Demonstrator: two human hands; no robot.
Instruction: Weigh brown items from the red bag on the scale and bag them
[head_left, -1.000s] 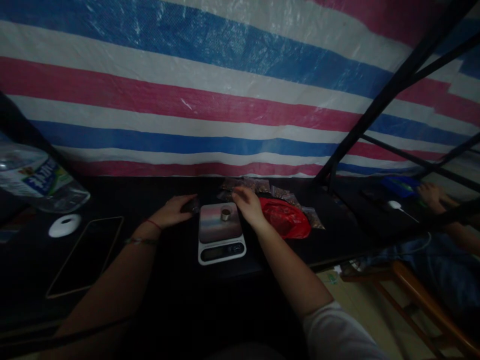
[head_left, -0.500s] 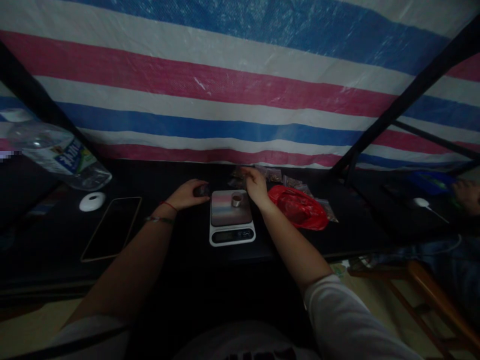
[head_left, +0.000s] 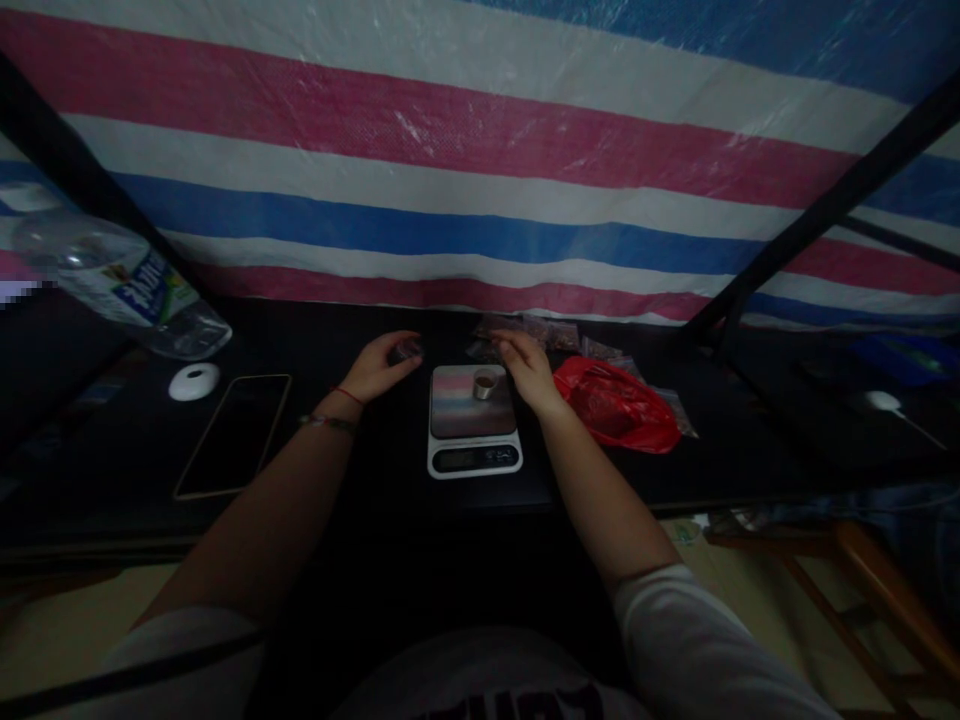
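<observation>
A white kitchen scale (head_left: 474, 425) lies on the black table before me, with a small metal cup (head_left: 484, 385) holding something brown on its plate. To the left of the scale, my left hand (head_left: 381, 368) curls around a small dark see-through thing (head_left: 407, 349), whose kind I cannot make out. My right hand (head_left: 527, 368) is beyond the scale's right corner, fingertips pinched at the edge of a small plastic bag (head_left: 480, 350). Several small zip bags (head_left: 562, 335) with brown contents lie behind it. A crumpled red plastic bag (head_left: 619, 405) rests beside my right forearm.
At the left are a large clear bottle (head_left: 142, 285), a white oval object (head_left: 193, 381) and a phone (head_left: 236, 435). A striped tarp (head_left: 450, 235) hangs behind the table. Dark frame bars slant at both sides. A wooden chair (head_left: 874, 560) stands lower right.
The camera view has shifted, so the table items sit slightly higher and further right. Both hands keep nearly the same places around the scale. Another person's hand at the far right has left view.
</observation>
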